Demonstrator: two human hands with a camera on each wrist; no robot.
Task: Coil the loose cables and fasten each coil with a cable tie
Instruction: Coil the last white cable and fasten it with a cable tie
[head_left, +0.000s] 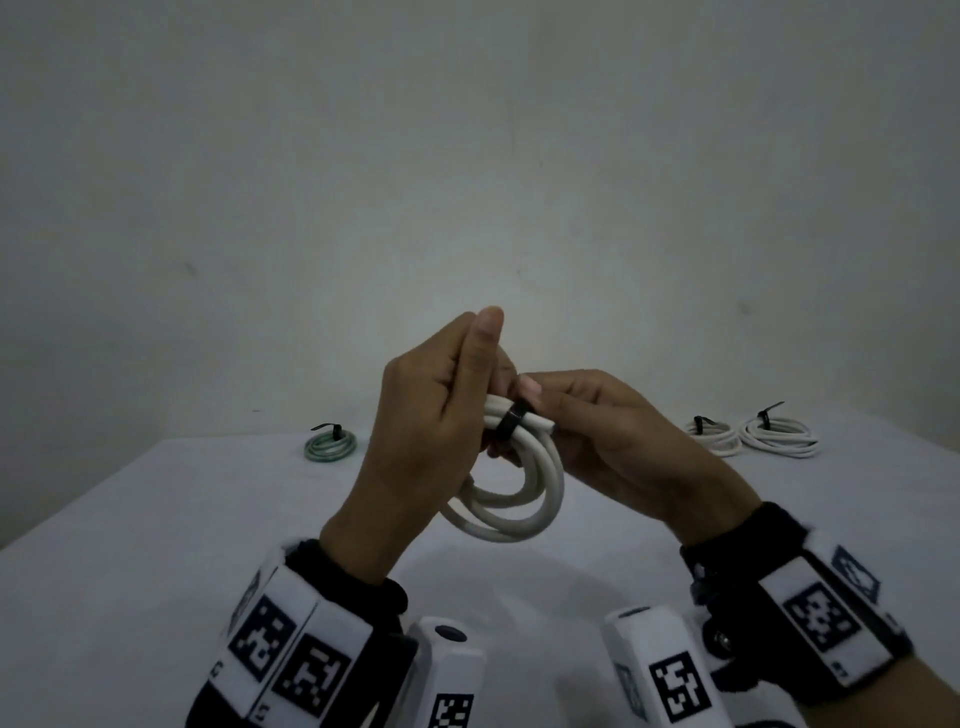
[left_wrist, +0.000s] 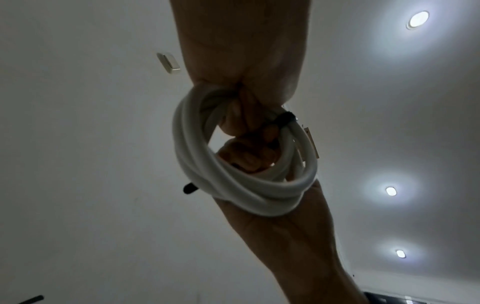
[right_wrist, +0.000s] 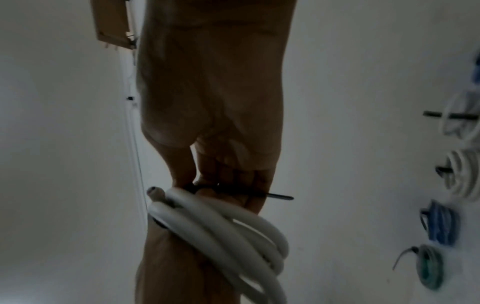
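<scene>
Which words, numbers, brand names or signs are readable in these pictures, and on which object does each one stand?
No readable words, brands or numbers.
Left wristband: black-and-white square code markers, a pattern and not text; a small mark at the edge, too blurred to read.
Right wristband: the same kind of markers; a small mark, too blurred.
White cable coil and black cable tie: no print visible.

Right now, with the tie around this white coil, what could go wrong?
The coil hangs in the air, held only where both hands meet at the black tie; if the left hand loosens, the loops may spring apart. One cable end sticks out just past the tie and could slip free. The right hand pinches close to the tie, so tightening might catch a fingertip.
</scene>
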